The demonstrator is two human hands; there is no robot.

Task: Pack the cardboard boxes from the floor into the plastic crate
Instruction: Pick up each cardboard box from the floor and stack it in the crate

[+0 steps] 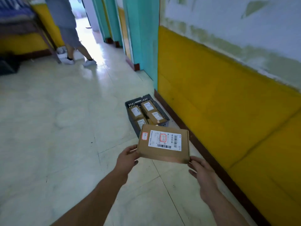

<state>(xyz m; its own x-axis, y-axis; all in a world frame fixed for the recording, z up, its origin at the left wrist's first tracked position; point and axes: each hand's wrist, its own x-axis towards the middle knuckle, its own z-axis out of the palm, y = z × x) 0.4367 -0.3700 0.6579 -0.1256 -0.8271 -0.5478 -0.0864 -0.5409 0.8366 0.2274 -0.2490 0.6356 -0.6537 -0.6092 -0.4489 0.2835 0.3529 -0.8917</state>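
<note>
The left hand (127, 158) and right hand (202, 170) hold a flat cardboard box (163, 143) in the air above the floor (57, 111), label up. The left hand grips the near left corner, with its thumb at the box's edge and its fingers tucked beneath. The right hand holds the near right corner, its thumb touching the corner and its fingers curled under it. The box is tilted slightly, and its white label carries barcodes and two red-outlined marks.

Just beyond the box, the dark crate (130, 105) sits on the floor close to the baseboard of the yellow wall (211, 95). The far edge of the box covers the near end of the crate from this view. Inside lie four packed boxes (136, 111) with white labels up, two side by side at the far end and two nearer, one of them partly hidden. A smaller brown piece shows between the nearer two, but it is too small to make out.

Farther down the corridor, teal door frames (143, 38) line the right side. A person (70, 38) in grey clothes and white shoes stands at the upper left beside dark furniture.
</note>
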